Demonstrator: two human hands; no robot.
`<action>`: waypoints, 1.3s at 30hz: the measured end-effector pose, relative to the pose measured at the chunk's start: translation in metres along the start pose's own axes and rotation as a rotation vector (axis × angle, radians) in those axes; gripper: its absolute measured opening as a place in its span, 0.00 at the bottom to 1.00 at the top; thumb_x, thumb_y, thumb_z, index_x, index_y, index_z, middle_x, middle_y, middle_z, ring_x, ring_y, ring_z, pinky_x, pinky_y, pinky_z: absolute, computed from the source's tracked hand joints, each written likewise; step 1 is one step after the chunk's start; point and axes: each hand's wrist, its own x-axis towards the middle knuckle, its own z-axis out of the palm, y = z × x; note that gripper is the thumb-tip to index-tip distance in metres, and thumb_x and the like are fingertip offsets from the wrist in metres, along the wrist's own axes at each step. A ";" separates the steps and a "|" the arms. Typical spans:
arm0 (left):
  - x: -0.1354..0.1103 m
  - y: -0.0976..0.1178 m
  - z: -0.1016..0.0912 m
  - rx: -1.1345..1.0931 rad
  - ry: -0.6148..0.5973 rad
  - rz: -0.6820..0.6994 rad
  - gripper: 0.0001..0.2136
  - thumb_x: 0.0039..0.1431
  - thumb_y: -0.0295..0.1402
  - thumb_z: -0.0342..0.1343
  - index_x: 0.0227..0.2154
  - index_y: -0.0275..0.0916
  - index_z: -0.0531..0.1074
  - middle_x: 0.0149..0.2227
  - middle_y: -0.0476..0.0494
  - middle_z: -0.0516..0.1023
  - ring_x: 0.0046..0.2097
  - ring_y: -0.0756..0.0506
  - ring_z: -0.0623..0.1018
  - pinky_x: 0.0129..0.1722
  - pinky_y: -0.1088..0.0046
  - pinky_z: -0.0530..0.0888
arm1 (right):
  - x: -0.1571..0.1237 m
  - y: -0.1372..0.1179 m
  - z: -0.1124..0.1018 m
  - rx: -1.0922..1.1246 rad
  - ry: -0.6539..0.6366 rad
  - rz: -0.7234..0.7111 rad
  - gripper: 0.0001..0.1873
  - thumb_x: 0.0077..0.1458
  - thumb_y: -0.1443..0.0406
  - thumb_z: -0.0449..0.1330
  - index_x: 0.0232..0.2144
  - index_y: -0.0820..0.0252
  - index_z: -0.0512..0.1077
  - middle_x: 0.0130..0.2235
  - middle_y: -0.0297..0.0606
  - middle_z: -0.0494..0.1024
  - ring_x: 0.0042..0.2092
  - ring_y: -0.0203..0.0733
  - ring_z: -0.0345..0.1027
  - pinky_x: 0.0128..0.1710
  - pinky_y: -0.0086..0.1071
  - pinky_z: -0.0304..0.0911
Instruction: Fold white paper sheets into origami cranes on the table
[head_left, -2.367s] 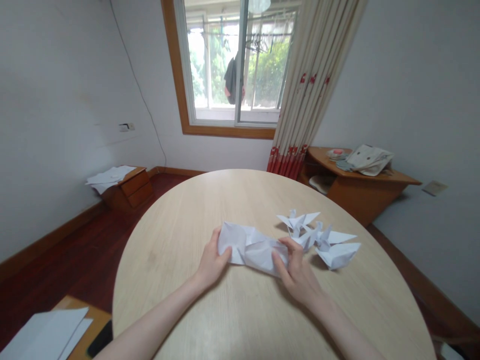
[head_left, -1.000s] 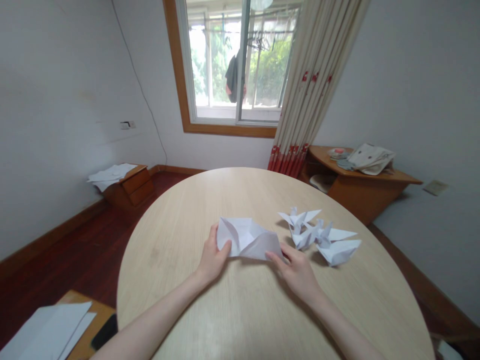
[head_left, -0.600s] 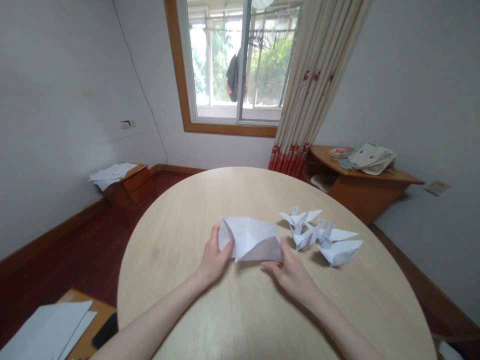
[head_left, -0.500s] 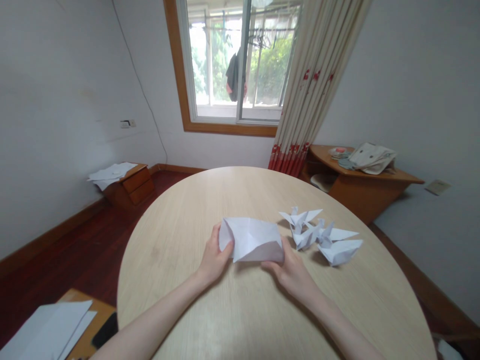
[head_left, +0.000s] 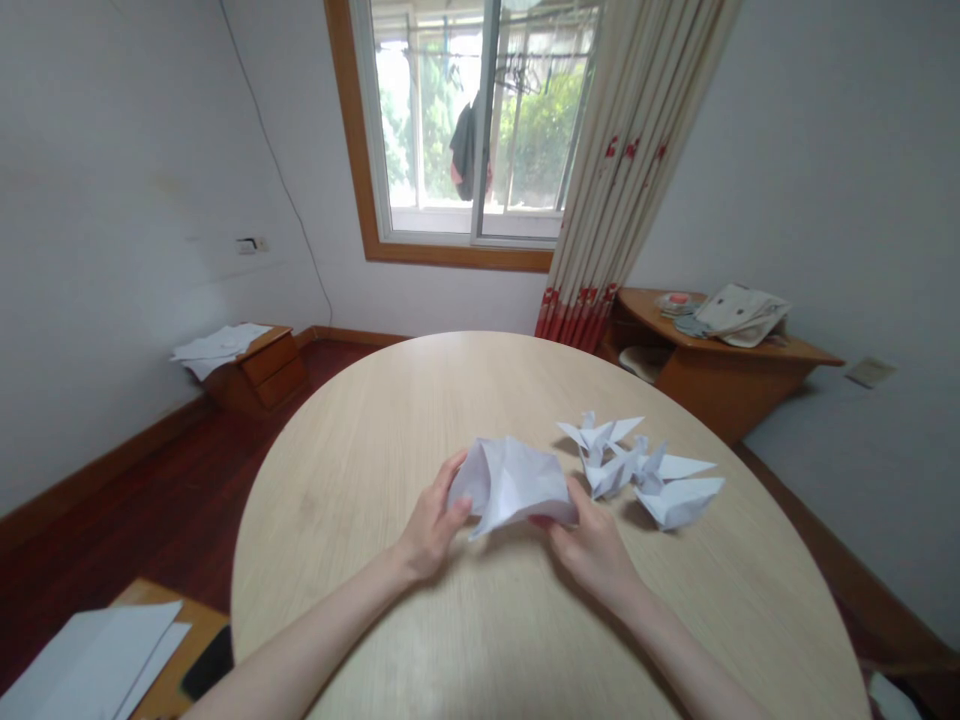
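Note:
A partly folded sheet of white paper (head_left: 517,485) is held between my two hands over the round table (head_left: 360,440). My left hand (head_left: 435,520) grips its left end, the thumb pressed on the near side by an open fold. At the right end, my right hand (head_left: 589,535) pinches the paper, its thumb partly under the lower edge. The paper bulges and its near left corner points down. Just right of my right hand stand several folded paper cranes (head_left: 679,495), close together on the table.
White sheets (head_left: 97,655) and a dark object (head_left: 210,660) lie on a wooden surface at the lower left. A small drawer cabinet (head_left: 277,365) bears papers at the back left. A wooden desk (head_left: 750,375) with a cloth bag (head_left: 742,312) stands at the right wall.
The paper has bent and bulged more, its left end moving right and its near corner dropping. My left hand has shifted slightly right, and my right hand a little right with its thumb tucked under.

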 end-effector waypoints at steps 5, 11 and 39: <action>-0.003 0.004 0.002 0.130 -0.104 0.017 0.45 0.43 0.52 0.65 0.61 0.39 0.53 0.58 0.33 0.66 0.57 0.32 0.69 0.56 0.55 0.65 | 0.001 -0.007 -0.004 0.002 -0.061 -0.115 0.06 0.55 0.64 0.55 0.31 0.56 0.73 0.31 0.37 0.80 0.33 0.44 0.73 0.33 0.33 0.66; -0.006 0.005 0.009 0.203 -0.076 0.004 0.34 0.52 0.31 0.59 0.62 0.43 0.53 0.57 0.37 0.69 0.55 0.39 0.72 0.55 0.60 0.68 | 0.001 -0.019 -0.006 0.082 -0.084 -0.181 0.09 0.59 0.64 0.54 0.37 0.57 0.74 0.35 0.39 0.80 0.37 0.44 0.74 0.38 0.34 0.69; 0.007 0.006 0.014 -0.383 0.257 -0.358 0.26 0.48 0.48 0.64 0.44 0.33 0.70 0.43 0.35 0.78 0.43 0.39 0.77 0.43 0.65 0.72 | -0.002 -0.015 -0.001 -0.094 0.006 -0.379 0.09 0.60 0.67 0.54 0.44 0.56 0.68 0.48 0.46 0.74 0.50 0.48 0.69 0.48 0.44 0.67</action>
